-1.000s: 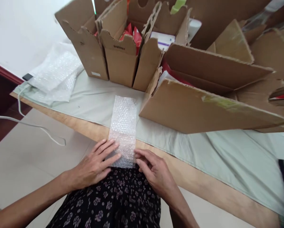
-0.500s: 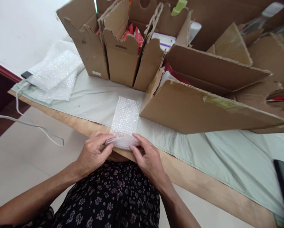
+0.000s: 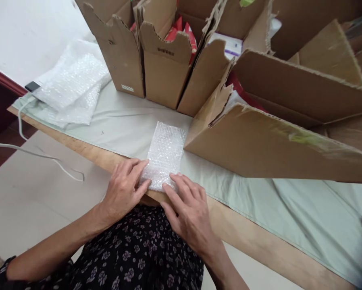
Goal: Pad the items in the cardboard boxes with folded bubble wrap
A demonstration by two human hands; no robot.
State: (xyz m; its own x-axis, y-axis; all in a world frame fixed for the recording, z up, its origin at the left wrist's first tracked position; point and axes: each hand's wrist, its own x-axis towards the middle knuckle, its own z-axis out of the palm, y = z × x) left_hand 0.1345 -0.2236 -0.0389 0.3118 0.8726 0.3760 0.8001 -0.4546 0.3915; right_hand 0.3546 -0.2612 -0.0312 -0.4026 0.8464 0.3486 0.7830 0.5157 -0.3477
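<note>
A small sheet of clear bubble wrap [image 3: 167, 147] lies at the table's front edge, its near end folded back over itself. At its left edge is my left hand [image 3: 123, 187], index finger and thumb apart and touching the folded part. My right hand [image 3: 188, 205] has its fingers spread, with the fingertips resting on the fold's right side and the thumb off the wrap, near the wooden edge. Neither hand is closed around the wrap. Whether anything lies inside the fold cannot be made out.
Cardboard boxes [image 3: 164, 76] stand along the back, with red packets [image 3: 181, 34] in one. A long open carton [image 3: 274, 141] is at the right. More bubble wrap [image 3: 75, 84] lies at the left, near a white cable [image 3: 38, 150]. Pale green cloth [image 3: 117, 117] covers the table.
Both hands have loosened from a pinch on the wrap's near fold. The right fingers have spread over it, and the fold now lies flatter. The view has shifted slightly.
</note>
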